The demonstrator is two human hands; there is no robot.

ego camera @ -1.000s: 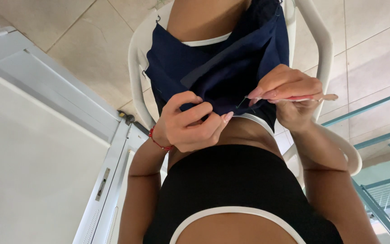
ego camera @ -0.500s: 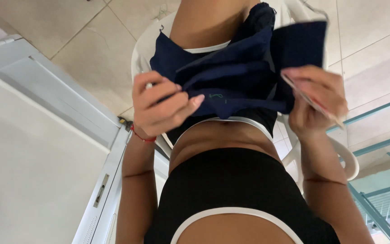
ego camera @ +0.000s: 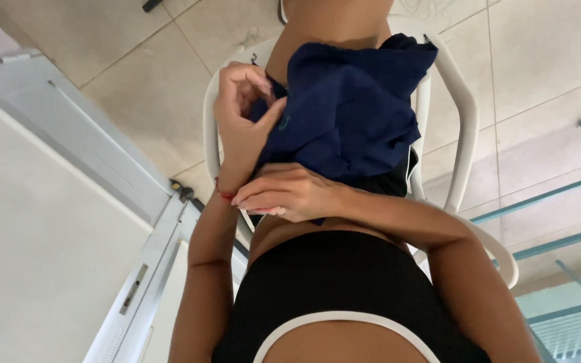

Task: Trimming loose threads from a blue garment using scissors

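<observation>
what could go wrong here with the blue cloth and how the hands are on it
Only the left hand pinches the navy cloth at one edge; the rest lies bunched on the lap, so it might slide off toward the tiled floor. The right hand sits below the bundle, where loose folds could hide what it is doing.

**A tiled room in a home, beside a white door**

The place looks like a lived-in room of a home rather than a workplace. The floor point(ego camera: 136, 94) is laid with large pale beige tiles with thin grout lines. A white plastic chair point(ego camera: 469, 128) with curved armrests stands on it, the kind used in houses and on patios. Along the left edge of the view runs a white door point(ego camera: 42, 269) with a pale metal frame point(ego camera: 68, 128) and a slim handle plate. At the right edge, light blue-green glass panes point(ego camera: 573, 323) in thin frames show.
</observation>
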